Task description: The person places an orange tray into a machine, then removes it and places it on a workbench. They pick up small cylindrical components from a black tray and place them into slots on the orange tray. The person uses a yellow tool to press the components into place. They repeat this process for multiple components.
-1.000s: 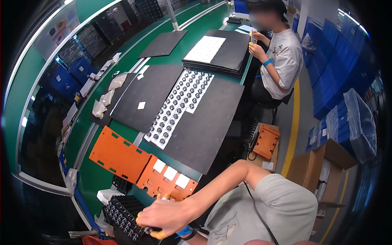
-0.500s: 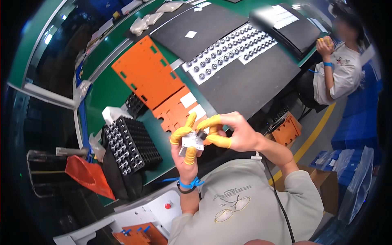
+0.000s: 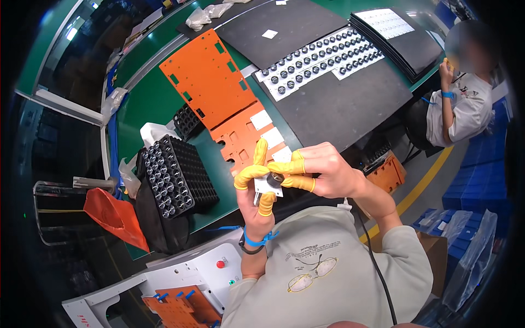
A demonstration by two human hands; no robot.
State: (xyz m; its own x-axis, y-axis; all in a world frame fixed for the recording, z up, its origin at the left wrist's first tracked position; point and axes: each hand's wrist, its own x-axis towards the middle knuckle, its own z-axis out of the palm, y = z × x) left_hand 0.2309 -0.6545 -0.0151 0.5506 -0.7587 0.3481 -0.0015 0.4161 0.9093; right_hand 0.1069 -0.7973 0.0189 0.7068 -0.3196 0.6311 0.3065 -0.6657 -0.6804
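Big change vs a sec ago: then one hand was low by the black part tray at the bench edge; half a sec ago both hands were already up at chest height, and now they hold nearly the same pose, just a bit nearer the cam. So pick-up looks done, and I judge we're in the fit/assembly bit, not fetching.

Left hand (image 3: 257, 199): fingers w/ yellow finger cots curled narrow round a small white square part (image 3: 267, 186), pinching it from below and the side. A thin metal pin or lead hangs off its lower edge, I think; too small to be sure. Right hand (image 3: 322, 176): thumb and forefinger, also cotted, closed tight on a small dark round piece (image 3: 275, 177) sitting at the top of the white part. Can't tell if it's seated or only touching.

So the workpiece is in mid-air between both hands, over the near edge of the green bench (image 3: 147, 101), just in front of the orange plates (image 3: 210, 76).

The black tray of round parts (image 3: 170, 176) sits to my left on the bench, well apart from the hands. Farther off, a white strip of dark round pieces (image 3: 320, 60) lies on a black mat. Co-worker (image 3: 462, 109) sits at the far right, hands at their own work, nowhere near mine.
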